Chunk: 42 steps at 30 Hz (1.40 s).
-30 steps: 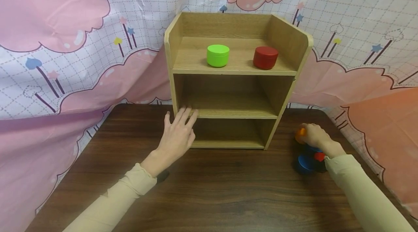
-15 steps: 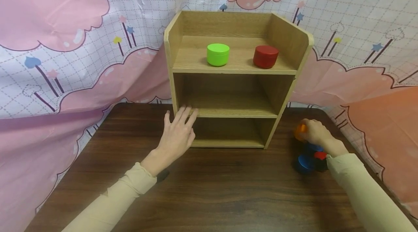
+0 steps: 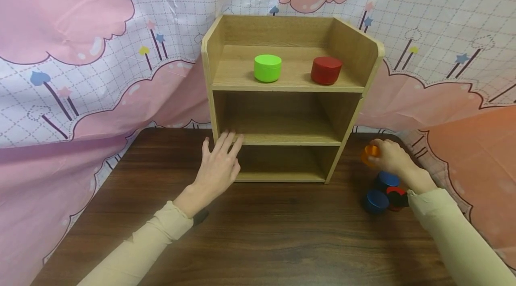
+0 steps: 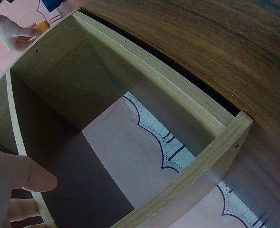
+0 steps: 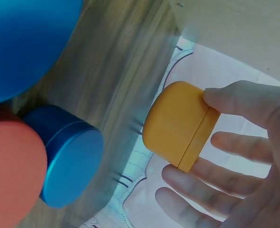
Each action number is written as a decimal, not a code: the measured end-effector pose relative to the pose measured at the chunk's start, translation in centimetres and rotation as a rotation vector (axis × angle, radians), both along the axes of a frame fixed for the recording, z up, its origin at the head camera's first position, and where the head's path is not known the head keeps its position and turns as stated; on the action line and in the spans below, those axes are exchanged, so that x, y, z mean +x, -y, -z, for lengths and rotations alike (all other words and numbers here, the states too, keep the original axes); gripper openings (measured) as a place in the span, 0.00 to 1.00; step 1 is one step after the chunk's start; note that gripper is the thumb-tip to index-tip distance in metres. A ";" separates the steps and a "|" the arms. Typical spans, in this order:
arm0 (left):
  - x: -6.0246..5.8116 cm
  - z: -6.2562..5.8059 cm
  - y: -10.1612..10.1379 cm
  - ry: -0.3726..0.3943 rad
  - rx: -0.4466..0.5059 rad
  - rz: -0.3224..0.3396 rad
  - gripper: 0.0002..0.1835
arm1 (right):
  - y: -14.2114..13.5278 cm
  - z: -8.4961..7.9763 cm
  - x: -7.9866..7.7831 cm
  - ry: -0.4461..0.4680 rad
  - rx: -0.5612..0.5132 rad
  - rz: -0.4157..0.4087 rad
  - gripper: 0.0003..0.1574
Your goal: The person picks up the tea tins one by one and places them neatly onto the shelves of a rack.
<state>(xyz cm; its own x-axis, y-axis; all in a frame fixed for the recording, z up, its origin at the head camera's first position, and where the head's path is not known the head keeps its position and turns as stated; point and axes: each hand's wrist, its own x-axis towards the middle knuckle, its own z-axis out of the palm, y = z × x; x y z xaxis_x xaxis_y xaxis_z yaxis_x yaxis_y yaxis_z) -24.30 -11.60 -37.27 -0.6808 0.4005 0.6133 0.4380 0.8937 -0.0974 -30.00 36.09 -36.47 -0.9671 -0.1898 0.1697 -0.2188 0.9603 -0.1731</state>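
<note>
My right hand (image 3: 390, 157) pinches a small orange round tin (image 5: 180, 126) between thumb and fingers, above the table to the right of the wooden shelf (image 3: 278, 140). In the right wrist view the tin is tilted, its lid seam towards my palm. My left hand (image 3: 219, 160) rests its fairly straight fingers on the left front edge of the middle board; the left wrist view shows its thumb (image 4: 33, 175) beside that board. Below my right hand stand two blue tins (image 3: 376, 201) and a red tin (image 3: 397, 197), partly hidden by a dark patch and the sleeve.
On the shelf's top board stand a lime-green tin (image 3: 268, 68) and a dark red tin (image 3: 326, 70). The shelf stands towards the back of a dark wooden table (image 3: 282, 236). A patterned cloth (image 3: 101, 98) hangs behind and around the sides.
My right hand has raised the orange tin slightly and moved it away from the other tins, uncovering more of the rear blue tin. The left hand has stayed in place.
</note>
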 end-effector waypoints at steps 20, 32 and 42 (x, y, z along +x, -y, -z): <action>0.0 0.1 0.0 -0.009 0.001 0.008 0.33 | 2.4 -3.5 2.8 -0.058 -0.001 -0.062 0.32; 0.0 0.2 0.0 -0.017 0.005 0.009 0.33 | 4.2 -5.9 4.4 -0.141 0.010 -0.136 0.27; 0.0 0.2 0.0 -0.001 0.000 0.011 0.33 | 6.1 -7.7 5.7 -0.161 0.019 -0.201 0.26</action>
